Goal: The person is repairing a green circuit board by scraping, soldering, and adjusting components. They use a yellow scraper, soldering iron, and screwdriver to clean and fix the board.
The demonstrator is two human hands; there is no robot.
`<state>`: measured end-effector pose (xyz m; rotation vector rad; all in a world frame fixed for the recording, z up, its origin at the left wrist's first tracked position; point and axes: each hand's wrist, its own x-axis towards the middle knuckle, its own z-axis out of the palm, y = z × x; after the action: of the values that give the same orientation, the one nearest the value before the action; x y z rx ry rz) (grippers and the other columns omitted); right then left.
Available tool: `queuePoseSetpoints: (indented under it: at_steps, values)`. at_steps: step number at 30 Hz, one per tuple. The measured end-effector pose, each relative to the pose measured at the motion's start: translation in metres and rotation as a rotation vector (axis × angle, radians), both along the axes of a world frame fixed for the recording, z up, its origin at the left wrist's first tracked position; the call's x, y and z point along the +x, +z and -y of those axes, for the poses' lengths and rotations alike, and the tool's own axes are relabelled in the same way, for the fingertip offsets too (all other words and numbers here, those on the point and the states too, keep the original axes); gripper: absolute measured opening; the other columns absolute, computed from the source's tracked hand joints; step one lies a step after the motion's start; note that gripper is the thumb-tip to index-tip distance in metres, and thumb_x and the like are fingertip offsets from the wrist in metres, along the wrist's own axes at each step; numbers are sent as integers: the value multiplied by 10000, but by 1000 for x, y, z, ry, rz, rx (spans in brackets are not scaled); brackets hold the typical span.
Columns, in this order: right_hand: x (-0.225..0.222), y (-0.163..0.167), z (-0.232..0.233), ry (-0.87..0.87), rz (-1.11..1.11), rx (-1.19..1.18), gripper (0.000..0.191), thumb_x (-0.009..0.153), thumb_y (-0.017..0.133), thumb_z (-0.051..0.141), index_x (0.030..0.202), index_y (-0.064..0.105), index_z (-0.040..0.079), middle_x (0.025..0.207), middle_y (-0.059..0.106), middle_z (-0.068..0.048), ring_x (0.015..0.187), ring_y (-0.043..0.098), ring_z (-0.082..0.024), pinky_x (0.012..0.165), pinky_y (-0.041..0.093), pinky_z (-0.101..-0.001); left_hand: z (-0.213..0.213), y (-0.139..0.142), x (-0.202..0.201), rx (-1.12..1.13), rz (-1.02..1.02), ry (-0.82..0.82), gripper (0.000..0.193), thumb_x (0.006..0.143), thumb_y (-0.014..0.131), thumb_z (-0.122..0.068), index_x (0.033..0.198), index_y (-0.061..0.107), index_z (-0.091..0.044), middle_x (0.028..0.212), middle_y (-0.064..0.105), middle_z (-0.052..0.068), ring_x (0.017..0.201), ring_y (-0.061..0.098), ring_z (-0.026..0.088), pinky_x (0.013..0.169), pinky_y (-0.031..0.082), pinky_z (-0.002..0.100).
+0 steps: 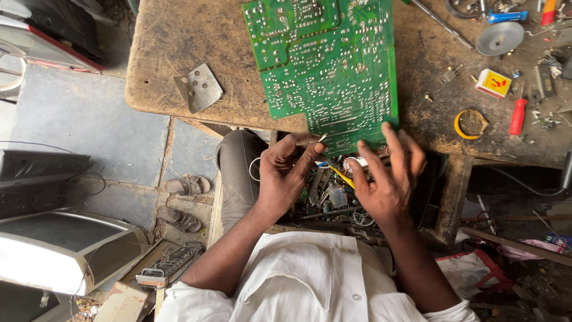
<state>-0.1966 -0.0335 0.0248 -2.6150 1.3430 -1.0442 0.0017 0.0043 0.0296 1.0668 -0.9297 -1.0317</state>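
The green circuit board (330, 65), solder side up and dotted with silvery joints, lay overhanging the workbench's (179, 48) near edge, light, stiff but fragile, best held by its bare margins, where the right hand (390, 179) spread open against it while the left hand (286, 173) pinched perhaps a thin wire lead.

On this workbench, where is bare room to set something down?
Bare wood lies left of the green circuit board, around the metal plate, and between the board and the yellow tape ring. The bench's right end, by the red screwdriver, is crowded. Left hand and right hand work over a cluttered drawer.
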Motion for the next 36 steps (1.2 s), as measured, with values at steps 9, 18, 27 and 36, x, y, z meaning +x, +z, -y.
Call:
queuePoseSetpoints:
  at_steps: [9, 18, 27, 36]
  values:
    - [5, 8, -8, -24, 33, 24, 330, 900, 865, 147, 1206, 763, 75, 1515, 551, -153, 1335, 486, -411, 1116, 436, -507, 18, 36, -2, -147, 447, -16, 105, 988, 731, -19, 1084, 700, 11, 1007, 731, 108, 843, 696, 163, 729, 542, 294]
    - [-10, 8, -9, -75, 181, 41, 435, 947, 822, 82, 1347, 660, 24, 1471, 583, -157, 1360, 538, -398, 1143, 458, -509, 27, 41, -19, -264, 740, 51, 151, 903, 771, 25, 1015, 679, -17, 995, 669, 120, 897, 642, 331, 794, 501, 404]
    - [-86, 6, 45, -754, -125, -4, 640, 918, 851, 510, 1337, 662, 64, 1318, 534, -164, 1218, 454, -403, 992, 363, -574, 24, 43, -20, -246, 726, 58, 136, 915, 764, 26, 1013, 696, -40, 992, 709, 97, 881, 641, 295, 791, 484, 393]
    - [-85, 8, 50, -568, 17, -164, 600, 891, 996, 273, 1302, 634, 31, 1284, 603, -147, 1204, 564, -389, 1024, 451, -549, 23, 45, -23, -298, 683, 69, 102, 929, 734, 15, 1000, 682, -36, 988, 690, 98, 908, 652, 307, 856, 484, 410]
